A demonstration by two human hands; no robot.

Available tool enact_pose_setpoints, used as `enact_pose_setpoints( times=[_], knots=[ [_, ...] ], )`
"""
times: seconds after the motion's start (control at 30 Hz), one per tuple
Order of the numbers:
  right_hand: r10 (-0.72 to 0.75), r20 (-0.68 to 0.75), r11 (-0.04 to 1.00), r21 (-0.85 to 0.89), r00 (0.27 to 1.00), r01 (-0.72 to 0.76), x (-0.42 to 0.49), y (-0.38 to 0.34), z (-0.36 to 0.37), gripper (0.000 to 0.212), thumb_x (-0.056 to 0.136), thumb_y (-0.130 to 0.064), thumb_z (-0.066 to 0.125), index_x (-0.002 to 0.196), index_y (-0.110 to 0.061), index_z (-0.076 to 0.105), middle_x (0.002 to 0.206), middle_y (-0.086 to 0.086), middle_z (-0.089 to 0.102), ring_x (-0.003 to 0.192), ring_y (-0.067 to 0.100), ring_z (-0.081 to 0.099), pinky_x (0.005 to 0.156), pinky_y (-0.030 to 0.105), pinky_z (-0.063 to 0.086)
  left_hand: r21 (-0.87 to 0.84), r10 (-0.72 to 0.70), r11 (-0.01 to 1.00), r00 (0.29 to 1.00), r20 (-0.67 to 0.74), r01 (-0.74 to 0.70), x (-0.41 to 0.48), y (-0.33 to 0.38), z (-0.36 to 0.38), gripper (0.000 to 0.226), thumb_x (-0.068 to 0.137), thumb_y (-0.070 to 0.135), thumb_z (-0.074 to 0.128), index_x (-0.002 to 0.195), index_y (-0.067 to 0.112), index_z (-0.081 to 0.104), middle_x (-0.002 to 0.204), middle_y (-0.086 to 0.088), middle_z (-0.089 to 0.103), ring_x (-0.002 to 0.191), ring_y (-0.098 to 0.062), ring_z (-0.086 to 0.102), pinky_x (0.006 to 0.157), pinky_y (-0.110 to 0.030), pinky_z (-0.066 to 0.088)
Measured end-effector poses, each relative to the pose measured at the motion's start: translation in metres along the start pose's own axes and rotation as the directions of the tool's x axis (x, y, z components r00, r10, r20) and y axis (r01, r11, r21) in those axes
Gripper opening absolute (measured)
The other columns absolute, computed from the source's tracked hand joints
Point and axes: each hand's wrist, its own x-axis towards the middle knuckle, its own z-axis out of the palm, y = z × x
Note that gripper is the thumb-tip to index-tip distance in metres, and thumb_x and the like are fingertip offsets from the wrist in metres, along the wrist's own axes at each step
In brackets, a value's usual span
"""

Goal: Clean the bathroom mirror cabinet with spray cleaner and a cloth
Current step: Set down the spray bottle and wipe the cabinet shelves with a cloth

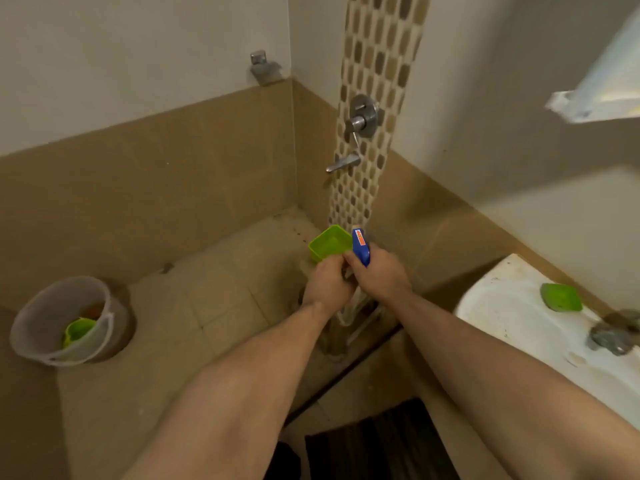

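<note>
Over the shower floor, between your hands: the spray bottle (pixel 360 247) sits well left of the sink (pixel 502 306) and well below the mirror cabinet (pixel 602 88), whose blurred edge shows at upper right.
Right hand (pixel 379 275): you have it wrapped round the bottle's neck, just under the blue trigger head, closed firmly on it.
Left hand (pixel 327 284): your fingers are curled, touching the right hand, at the near edge of the green tub (pixel 330 242). Whether they grip the tub, the bottle or both cannot be told from here.
Bottle axis: roughly upright, with the blue head on top and the pale body hanging below your hands.
Bottle pointing: the head aims up and away from you, toward the mosaic strip (pixel 377 98), not toward the cabinet. The nozzle itself is too small to read.
Step in hand: most likely you are readying the sprayer; no spraying of the mirror has begun.
Next move: it calls for freeing your left hand, turning to your right, and lifting the bottle to the cabinet's face with the nozzle square to the glass.
Cloth: none can be made out; you will want it in your left hand.
</note>
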Motion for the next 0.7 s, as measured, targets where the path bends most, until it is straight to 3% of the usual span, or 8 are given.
enact_pose_setpoints(
  times=[0.1,0.23,0.37,0.57,0.7],
  knots=[
    [0.077,0.008,0.997,0.000,0.997,-0.077,0.038,-0.006,0.028,0.039,0.099,-0.057,0.055,0.084,-0.021,0.055,0.080,0.003,0.066,0.077,0.024,0.064,0.070,0.038,0.051,0.019,0.015,1.000,0.999,0.038,-0.015,0.038,-0.031,-0.010,0.018,0.090,0.024,0.067,0.107,0.017,0.067,0.106,-0.005,0.069,0.097,-0.025,0.065,0.070,-0.023,0.036],
    [0.197,-0.076,0.979,0.065,0.977,-0.192,0.104,0.002,0.054,0.036,0.100,-0.052,0.058,0.081,-0.023,0.050,0.073,-0.001,0.060,0.077,0.028,0.061,0.068,0.036,0.044,0.077,0.028,0.996,0.996,0.090,-0.035,0.091,-0.077,-0.009,0.056,0.094,0.038,0.069,0.141,0.013,0.051,0.135,-0.006,0.055,0.121,-0.026,0.057,0.090,-0.039,0.048],
    [0.249,-0.159,0.967,0.103,0.955,-0.235,0.190,0.027,0.077,0.043,0.099,-0.058,0.056,0.083,-0.017,0.053,0.078,0.008,0.063,0.079,0.033,0.063,0.073,0.045,0.053,0.221,0.008,0.975,0.994,0.110,-0.032,0.158,-0.135,-0.001,0.060,0.094,0.037,0.068,0.143,0.009,0.048,0.136,-0.010,0.050,0.121,-0.031,0.056,0.090,-0.041,0.047],
    [0.223,-0.192,0.972,0.115,0.956,-0.204,0.294,0.076,0.142,0.040,0.099,-0.050,0.062,0.089,-0.012,0.052,0.073,-0.001,0.055,0.067,0.022,0.054,0.062,0.030,0.034,0.329,-0.172,0.937,0.975,0.138,0.118,0.241,-0.227,0.031,0.054,0.094,0.028,0.066,0.140,0.006,0.047,0.140,-0.013,0.050,0.128,-0.032,0.052,0.102,-0.041,0.046],
    [0.261,-0.241,0.961,0.158,0.935,-0.227,0.337,0.101,0.194,0.030,0.101,-0.040,0.060,0.095,-0.011,0.057,0.083,0.005,0.061,0.075,0.026,0.058,0.062,0.033,0.033,0.316,-0.136,0.946,0.976,0.172,0.076,0.288,-0.251,0.074,0.061,0.091,0.020,0.068,0.145,0.003,0.045,0.144,-0.018,0.048,0.131,-0.035,0.048,0.109,-0.038,0.037]
  ],
)
